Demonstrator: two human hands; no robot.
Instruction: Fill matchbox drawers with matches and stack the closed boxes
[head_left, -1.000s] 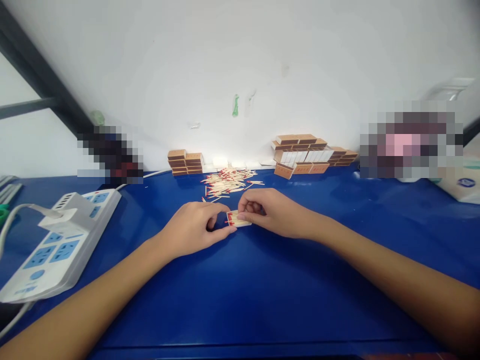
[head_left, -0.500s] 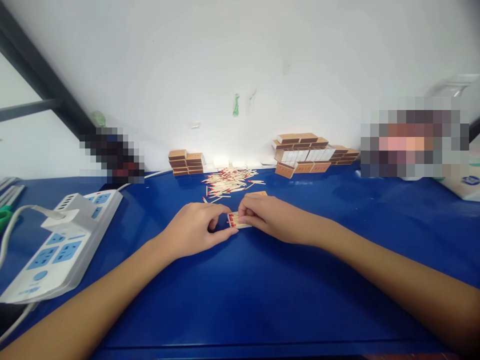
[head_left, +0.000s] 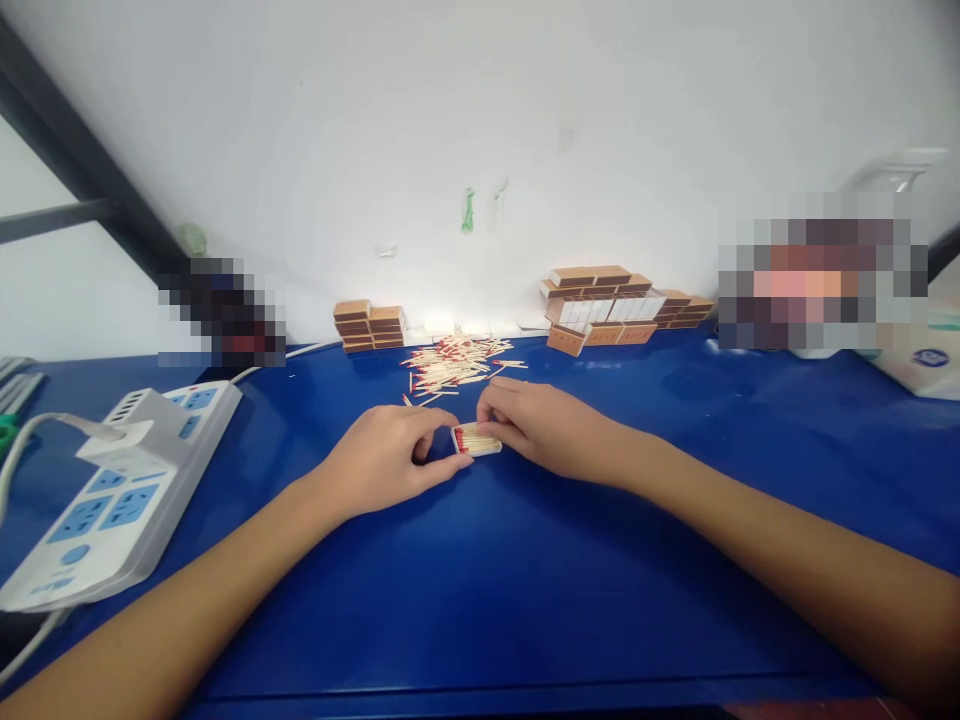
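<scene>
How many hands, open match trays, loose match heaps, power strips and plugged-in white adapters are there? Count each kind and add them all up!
Hands: 2, left hand and right hand
Open match tray: 1
Loose match heap: 1
Power strip: 1
White adapter: 1
Total: 6

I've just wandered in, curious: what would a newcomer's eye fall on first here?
Probably the small white tray of red-tipped matches, set between the left fingers and right fingers on the blue table. Just behind lies a loose heap of matches, flanked by stacked matchboxes near the wall.
</scene>
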